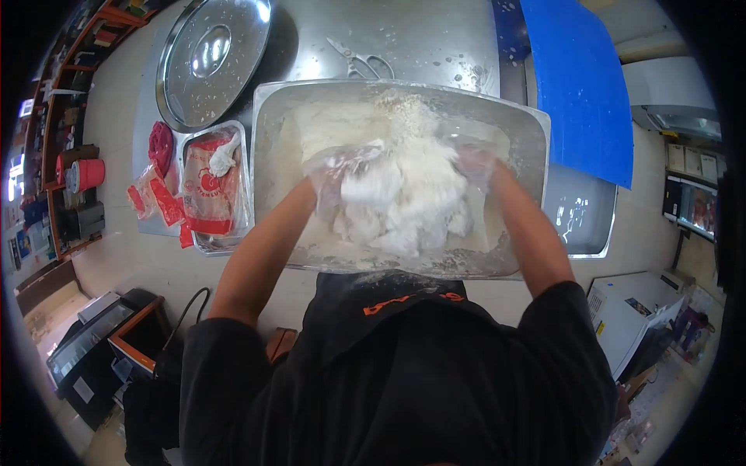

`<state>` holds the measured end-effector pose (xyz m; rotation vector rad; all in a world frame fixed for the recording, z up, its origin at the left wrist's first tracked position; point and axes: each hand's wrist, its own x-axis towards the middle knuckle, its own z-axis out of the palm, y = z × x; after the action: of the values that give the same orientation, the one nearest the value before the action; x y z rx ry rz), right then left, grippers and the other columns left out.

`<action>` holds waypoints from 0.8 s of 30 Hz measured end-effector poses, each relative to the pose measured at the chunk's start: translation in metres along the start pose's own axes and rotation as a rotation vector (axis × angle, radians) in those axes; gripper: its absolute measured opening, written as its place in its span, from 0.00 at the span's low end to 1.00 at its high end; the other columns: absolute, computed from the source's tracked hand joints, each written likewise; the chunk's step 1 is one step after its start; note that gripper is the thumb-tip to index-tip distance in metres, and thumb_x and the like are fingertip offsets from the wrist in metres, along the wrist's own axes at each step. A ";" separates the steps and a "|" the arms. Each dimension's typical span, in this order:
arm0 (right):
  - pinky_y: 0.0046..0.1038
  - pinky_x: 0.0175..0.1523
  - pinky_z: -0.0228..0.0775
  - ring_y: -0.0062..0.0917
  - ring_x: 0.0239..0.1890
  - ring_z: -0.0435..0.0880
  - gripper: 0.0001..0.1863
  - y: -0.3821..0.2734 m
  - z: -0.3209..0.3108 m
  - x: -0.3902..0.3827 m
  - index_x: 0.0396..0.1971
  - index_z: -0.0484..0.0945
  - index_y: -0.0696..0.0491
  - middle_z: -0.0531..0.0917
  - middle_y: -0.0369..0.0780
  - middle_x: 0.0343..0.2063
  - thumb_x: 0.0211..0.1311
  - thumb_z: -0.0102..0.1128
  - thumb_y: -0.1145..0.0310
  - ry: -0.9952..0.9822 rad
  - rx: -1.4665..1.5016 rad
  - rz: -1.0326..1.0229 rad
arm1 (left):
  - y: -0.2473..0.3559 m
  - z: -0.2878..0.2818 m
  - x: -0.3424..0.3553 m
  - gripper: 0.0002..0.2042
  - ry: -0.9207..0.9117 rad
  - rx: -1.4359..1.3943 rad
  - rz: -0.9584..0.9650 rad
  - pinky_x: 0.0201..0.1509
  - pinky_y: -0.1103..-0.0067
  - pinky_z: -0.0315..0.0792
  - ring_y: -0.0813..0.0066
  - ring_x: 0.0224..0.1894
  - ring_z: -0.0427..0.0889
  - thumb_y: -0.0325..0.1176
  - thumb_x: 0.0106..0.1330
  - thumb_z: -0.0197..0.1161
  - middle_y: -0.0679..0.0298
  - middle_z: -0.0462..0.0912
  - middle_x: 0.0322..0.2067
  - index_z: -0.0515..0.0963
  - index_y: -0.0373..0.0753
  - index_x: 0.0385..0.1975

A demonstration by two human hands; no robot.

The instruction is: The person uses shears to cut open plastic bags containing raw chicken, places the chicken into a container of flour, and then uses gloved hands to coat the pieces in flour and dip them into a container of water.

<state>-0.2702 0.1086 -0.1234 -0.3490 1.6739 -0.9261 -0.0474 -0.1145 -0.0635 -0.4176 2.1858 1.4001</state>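
Lettering [378, 307] on bag [214, 199] and clothing [404, 373]

I report my left hand [347, 168] and right hand [470, 161], in clear gloves [322, 185], blurred inside the pan [268, 147], white-coated pieces [404, 217] between them. Beyond my fingers: scissors [364, 64]. Left of them: tray [247, 186]. Right: blue sheet [583, 85].

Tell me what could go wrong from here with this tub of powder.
Powder may spill from the tub, whose near rim is dusted white. The loose clear gloves might tear in the heap. Scissors lie just past the far rim, so a shove of the tub could knock them.
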 end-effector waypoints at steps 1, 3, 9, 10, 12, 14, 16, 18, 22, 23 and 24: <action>0.30 0.59 0.68 0.28 0.49 0.77 0.24 -0.027 -0.011 -0.027 0.55 0.71 0.62 0.78 0.47 0.50 0.65 0.50 0.60 -0.015 -0.015 0.123 | 0.013 -0.021 -0.015 0.30 -0.109 0.821 0.029 0.68 0.70 0.58 0.61 0.67 0.61 0.41 0.68 0.51 0.52 0.57 0.67 0.54 0.38 0.68; 0.30 0.56 0.70 0.28 0.46 0.79 0.26 -0.047 -0.038 -0.032 0.56 0.69 0.61 0.79 0.47 0.48 0.62 0.56 0.64 -0.065 -0.204 0.433 | -0.028 -0.030 -0.008 0.30 -0.103 0.720 -0.124 0.68 0.70 0.58 0.61 0.67 0.61 0.41 0.68 0.51 0.52 0.58 0.67 0.55 0.38 0.67; 0.28 0.56 0.71 0.28 0.46 0.79 0.26 0.032 0.014 -0.037 0.55 0.71 0.61 0.79 0.46 0.47 0.57 0.60 0.65 -0.318 -0.261 0.167 | -0.036 0.013 -0.020 0.29 -0.234 -0.501 -0.270 0.69 0.69 0.57 0.61 0.66 0.62 0.44 0.68 0.49 0.53 0.60 0.66 0.57 0.38 0.67; 0.28 0.56 0.71 0.28 0.46 0.79 0.27 0.042 0.025 -0.039 0.54 0.71 0.61 0.80 0.46 0.46 0.56 0.61 0.66 -0.308 -0.154 0.126 | -0.029 0.027 -0.019 0.29 -0.231 -0.716 -0.298 0.69 0.69 0.57 0.61 0.66 0.62 0.44 0.68 0.49 0.53 0.60 0.66 0.57 0.38 0.67; 0.28 0.56 0.71 0.28 0.47 0.79 0.27 0.050 0.046 -0.040 0.54 0.72 0.61 0.80 0.46 0.46 0.54 0.62 0.66 -0.311 0.038 0.047 | -0.024 0.050 -0.014 0.29 -0.174 -0.930 -0.288 0.69 0.69 0.57 0.61 0.66 0.62 0.45 0.69 0.48 0.53 0.61 0.65 0.58 0.38 0.66; 0.27 0.56 0.71 0.28 0.47 0.79 0.27 0.046 0.062 -0.040 0.53 0.72 0.60 0.80 0.45 0.46 0.52 0.64 0.67 -0.324 0.126 -0.021 | -0.026 0.058 -0.003 0.29 -0.105 -0.963 -0.232 0.69 0.69 0.57 0.61 0.66 0.63 0.46 0.69 0.47 0.53 0.62 0.65 0.58 0.38 0.66; 0.27 0.56 0.71 0.28 0.47 0.79 0.28 0.035 0.074 -0.043 0.53 0.73 0.60 0.80 0.45 0.45 0.51 0.65 0.67 -0.326 0.141 -0.066 | -0.027 0.056 0.005 0.29 -0.034 -0.906 -0.162 0.69 0.68 0.57 0.61 0.66 0.63 0.47 0.69 0.47 0.53 0.63 0.65 0.59 0.38 0.66; 0.27 0.55 0.71 0.28 0.47 0.79 0.28 0.015 0.078 -0.050 0.52 0.73 0.60 0.80 0.45 0.45 0.49 0.67 0.68 -0.309 0.113 -0.094 | -0.025 0.047 0.002 0.29 0.029 -0.783 -0.089 0.69 0.68 0.56 0.61 0.65 0.63 0.48 0.69 0.46 0.53 0.63 0.64 0.60 0.39 0.66; 0.26 0.55 0.71 0.28 0.47 0.79 0.29 -0.060 0.056 -0.106 0.51 0.74 0.60 0.81 0.44 0.44 0.46 0.69 0.69 -0.178 -0.123 -0.070 | -0.024 0.002 -0.023 0.29 -0.019 0.033 0.012 0.69 0.68 0.56 0.61 0.65 0.64 0.49 0.69 0.45 0.54 0.65 0.64 0.61 0.39 0.65; 0.26 0.55 0.71 0.28 0.47 0.79 0.29 -0.089 0.049 -0.122 0.51 0.75 0.59 0.81 0.44 0.44 0.45 0.70 0.69 -0.158 -0.187 -0.058 | -0.030 -0.016 -0.030 0.29 -0.072 0.221 -0.066 0.69 0.67 0.56 0.61 0.65 0.64 0.50 0.70 0.45 0.54 0.65 0.64 0.61 0.39 0.65; 0.25 0.55 0.71 0.28 0.47 0.79 0.30 -0.120 0.043 -0.139 0.51 0.74 0.60 0.81 0.44 0.45 0.44 0.70 0.70 -0.124 -0.234 -0.169 | -0.037 -0.033 -0.041 0.29 -0.097 0.310 -0.170 0.69 0.67 0.56 0.61 0.65 0.64 0.50 0.70 0.44 0.54 0.65 0.64 0.62 0.39 0.65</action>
<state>-0.2142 0.1049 0.0562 -0.7012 1.6598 -0.8144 -0.0031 -0.1604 -0.0575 -0.4007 2.1834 0.9521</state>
